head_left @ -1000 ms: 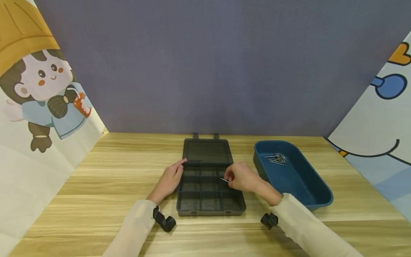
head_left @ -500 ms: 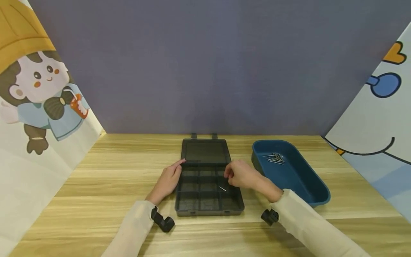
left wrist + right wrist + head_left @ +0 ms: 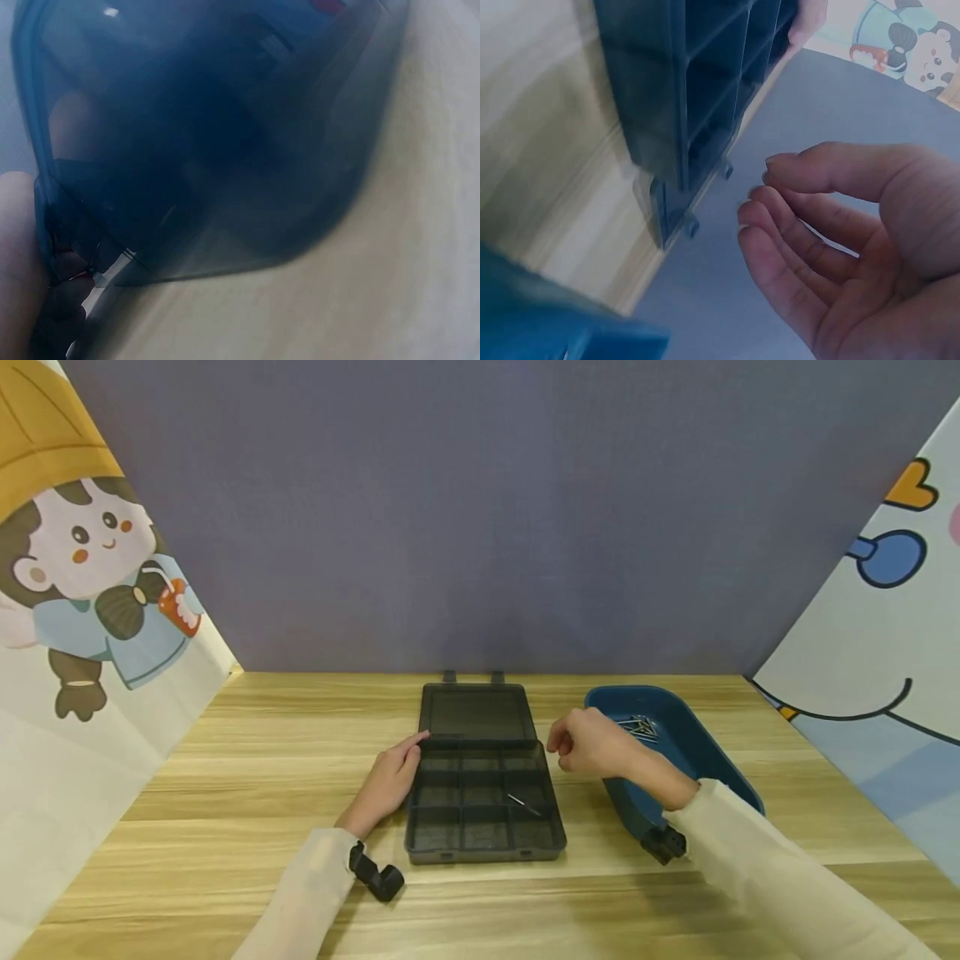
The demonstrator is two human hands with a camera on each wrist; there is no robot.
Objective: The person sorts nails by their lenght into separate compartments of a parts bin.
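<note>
The likeliest trouble lies within the shallow, dark grey see-through plastic compartment box (image 3: 486, 856): one thin, straight, silvery metal pin (image 3: 525, 805) slants in its right-hand column, across the line of the divider between middle and front rows. I cannot tell whether it lies flat or props on that divider; if propped, a knock could tip it into either compartment. The right hand (image 3: 592, 743) is just right of the box, fingers loosely bent, thumb tip against or nearly against the index fingertip—nothing shows between them. Its forearm crosses the deep blue oblong plastic tray (image 3: 693, 752), well to the box's right, where a tangled heap of similar metal pins (image 3: 639, 727) lies; a careless pinch there might lift two. The left hand (image 3: 392, 777) rests along the box's left side, index finger straight—should it slip, the box could shift.
</note>
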